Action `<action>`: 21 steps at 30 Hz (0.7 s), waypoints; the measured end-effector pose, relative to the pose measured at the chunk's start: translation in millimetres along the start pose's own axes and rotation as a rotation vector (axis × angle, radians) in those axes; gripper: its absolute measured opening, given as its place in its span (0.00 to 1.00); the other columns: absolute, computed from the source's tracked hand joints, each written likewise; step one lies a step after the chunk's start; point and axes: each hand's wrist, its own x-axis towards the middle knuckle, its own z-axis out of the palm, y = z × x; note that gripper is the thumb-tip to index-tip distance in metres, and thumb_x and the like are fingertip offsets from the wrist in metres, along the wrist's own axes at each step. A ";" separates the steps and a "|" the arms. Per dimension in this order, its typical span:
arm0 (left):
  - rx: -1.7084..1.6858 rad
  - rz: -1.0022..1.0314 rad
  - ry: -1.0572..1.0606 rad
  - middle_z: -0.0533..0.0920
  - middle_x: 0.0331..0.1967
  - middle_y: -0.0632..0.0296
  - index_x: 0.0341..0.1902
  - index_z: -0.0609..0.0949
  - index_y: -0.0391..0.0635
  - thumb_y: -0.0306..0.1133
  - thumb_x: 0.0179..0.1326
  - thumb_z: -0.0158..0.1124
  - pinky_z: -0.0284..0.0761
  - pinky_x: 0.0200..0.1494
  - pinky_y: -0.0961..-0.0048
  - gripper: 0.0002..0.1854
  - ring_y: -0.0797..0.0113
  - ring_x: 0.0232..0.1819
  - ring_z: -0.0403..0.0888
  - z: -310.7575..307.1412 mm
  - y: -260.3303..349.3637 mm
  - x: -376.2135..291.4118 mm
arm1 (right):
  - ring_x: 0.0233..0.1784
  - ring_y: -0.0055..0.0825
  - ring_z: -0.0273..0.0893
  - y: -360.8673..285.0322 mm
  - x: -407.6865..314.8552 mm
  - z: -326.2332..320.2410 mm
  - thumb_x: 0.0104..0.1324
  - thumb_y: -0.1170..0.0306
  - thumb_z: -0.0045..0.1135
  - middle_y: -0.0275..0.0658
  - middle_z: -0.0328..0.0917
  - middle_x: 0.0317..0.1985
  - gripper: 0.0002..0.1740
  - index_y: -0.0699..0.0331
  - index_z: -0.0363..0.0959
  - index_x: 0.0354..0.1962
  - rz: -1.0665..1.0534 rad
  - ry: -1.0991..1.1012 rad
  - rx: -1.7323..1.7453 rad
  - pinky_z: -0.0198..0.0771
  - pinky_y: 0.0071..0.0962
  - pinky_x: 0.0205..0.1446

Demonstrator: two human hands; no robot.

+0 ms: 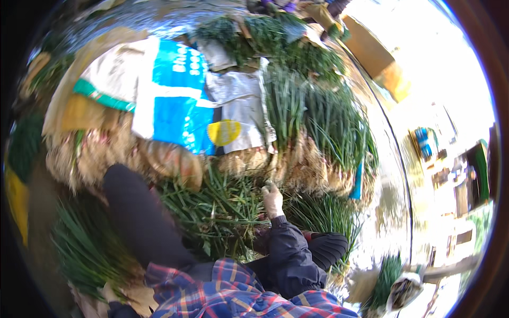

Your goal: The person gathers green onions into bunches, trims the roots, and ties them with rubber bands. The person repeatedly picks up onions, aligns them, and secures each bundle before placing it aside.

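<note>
My right hand, in a pale glove with a dark jacket sleeve, curls over a loose heap of green onions between my knees. Whether its fingers hold a stalk is too blurred to tell. At the lower left, my left hand, also pale-gloved and partly hidden, is at the root end of a bunch of long green onions. Its grip is not clear. Another green onion bunch lies by my right knee. Ahead, stacked green onions have their pale, hairy roots facing me.
A blue-and-white printed sack and a silver-grey sack cover part of the stack. More green onions lie beyond, near another person. A cardboard box stands at upper right. A dark cable runs along the right.
</note>
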 end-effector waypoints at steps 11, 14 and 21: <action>-0.220 0.892 -0.608 0.73 0.56 0.55 0.57 0.72 0.36 0.25 0.62 0.52 0.63 0.63 0.72 0.19 0.67 0.58 0.71 229.8 328.9 -222.6 | 0.36 0.22 0.75 -36.4 89.0 12.0 0.60 0.78 0.53 0.35 0.77 0.39 0.26 0.66 0.61 0.57 0.012 -0.069 1.169 0.74 0.23 0.38; -0.159 0.822 -0.916 0.79 0.46 0.56 0.50 0.75 0.36 0.23 0.59 0.56 0.68 0.59 0.72 0.15 0.67 0.51 0.76 314.0 328.0 -287.6 | 0.39 0.21 0.75 -48.5 56.3 0.8 0.62 0.76 0.55 0.35 0.77 0.39 0.22 0.63 0.64 0.54 0.163 -0.299 1.129 0.74 0.19 0.42; 0.225 0.203 -1.591 0.78 0.50 0.60 0.54 0.74 0.41 0.23 0.59 0.55 0.69 0.55 0.73 0.18 0.68 0.53 0.76 457.9 243.7 -340.7 | 0.56 0.47 0.71 -8.9 23.1 -19.0 0.61 0.60 0.58 0.57 0.72 0.51 0.36 0.66 0.56 0.62 0.268 -0.316 -0.062 0.65 0.38 0.58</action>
